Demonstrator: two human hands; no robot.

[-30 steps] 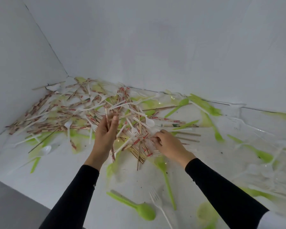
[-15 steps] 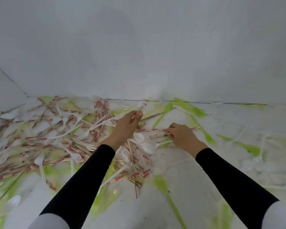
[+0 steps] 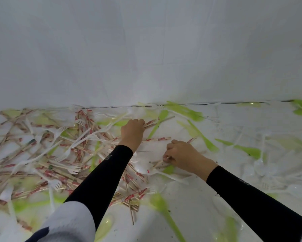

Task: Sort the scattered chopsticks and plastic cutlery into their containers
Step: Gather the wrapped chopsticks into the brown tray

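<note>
Now, left hand (image 3: 132,131): just above the middle of the frame, knuckles up, fingers curled round a few printed chopsticks (image 3: 151,122) whose ends stick out to the right.
Right hand (image 3: 183,156): right of centre and lower than the left, fingers bent, pinching a small bunch of plain chopsticks (image 3: 159,164) that lies low against the worktop (image 3: 190,198).
Chopstick heap (image 3: 47,165): fills the left half of the frame, sticks with red print crossing every way, running under my left forearm.
White forks (image 3: 87,138): mixed into that heap, several lying on top of the sticks.
White spoon (image 3: 142,167): between my two arms, just beside the bunch my right hand holds.
Green spoons (image 3: 207,144): strewn over the right half and along the bottom edge, some blurred.
Wall (image 3: 146,58): plain white, takes the whole upper half; it meets the worktop just beyond my left hand.
Sleeves: black on both forearms.
</note>
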